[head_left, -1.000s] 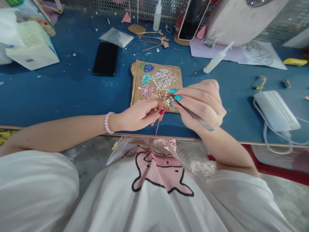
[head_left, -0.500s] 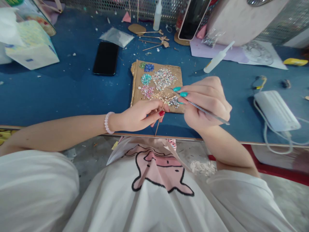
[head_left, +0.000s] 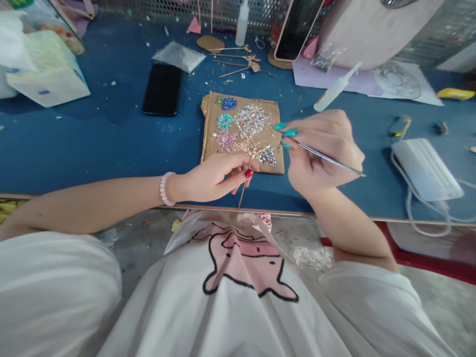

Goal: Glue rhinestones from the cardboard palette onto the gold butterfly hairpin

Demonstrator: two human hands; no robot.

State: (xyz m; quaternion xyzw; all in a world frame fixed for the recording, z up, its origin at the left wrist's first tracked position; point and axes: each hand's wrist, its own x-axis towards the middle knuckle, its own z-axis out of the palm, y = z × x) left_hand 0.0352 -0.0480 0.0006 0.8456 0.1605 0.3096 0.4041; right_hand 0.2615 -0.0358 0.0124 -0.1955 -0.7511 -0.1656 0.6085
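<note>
Between its thumb and fingers, my left hand (head_left: 219,177) pinches a gold hairpin (head_left: 242,192), its stem angled down over the table edge. The hairpin's ornate gold head lies above the lower part of a cardboard piece (head_left: 256,166). My right hand (head_left: 323,148) is closed around a thin metal pick (head_left: 327,158); the tip is at the right side of a pile of clear rhinestones (head_left: 252,120). Other small piles lie on the cardboard: blue stones (head_left: 229,103), turquoise stones (head_left: 224,121), pink stones (head_left: 226,140) and grey stones (head_left: 267,156).
Several gold hairpins (head_left: 238,64) lie beyond the cardboard, near a black phone (head_left: 162,89) and a plastic bag (head_left: 179,56). A glue bottle (head_left: 334,91) lies at the right, another bottle (head_left: 242,25) stands behind. A white power bank (head_left: 427,168) with a cable sits far right.
My right hand has moved slightly right and away from me, taking the pick's tip off the hairpin's head area to the clear pile's right edge. My left hand holds nearly still.
</note>
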